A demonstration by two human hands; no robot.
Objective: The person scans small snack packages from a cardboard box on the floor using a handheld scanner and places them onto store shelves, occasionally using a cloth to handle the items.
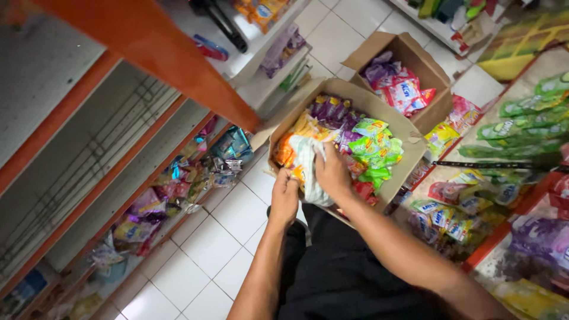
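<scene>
Hands meet over an open cardboard box (pixel 403 133) propped on the person's lap, which is clad in dark trousers (pixel 344 272). Right hand (pixel 332 173) lies palm-down with fingers curled onto a crumpled white plastic bag (pixel 311 169), gripping its upper fold; the bag hangs over the near edge of the box, directly beneath that hand and just right of the other one. Left hand (pixel 285 197) is closed in a loose fist at the bag's lower left side, pinching the plastic against the box rim. Beyond the fingertips of the right hand the box is crammed with small sachets: green packets (pixel 373 148) just past the knuckles, purple packets (pixel 332 109) farther off, and orange-yellow ones (pixel 287 145) above the left hand. Farther away still, past the first box, a second cardboard box (pixel 430 71) stands on the white tiled floor (pixel 207 249) with pink and purple packets (pixel 400 89) inside. To the left of the left hand runs an orange-framed shelf unit (pixel 148 53), its lower shelf strewn with loose wrapped sweets and sachets (pixel 178 184). To the right of the right forearm, another shelf (pixel 504 237) carries rows of green bottles (pixel 521 127) and assorted coloured packets, somewhat blurred.
</scene>
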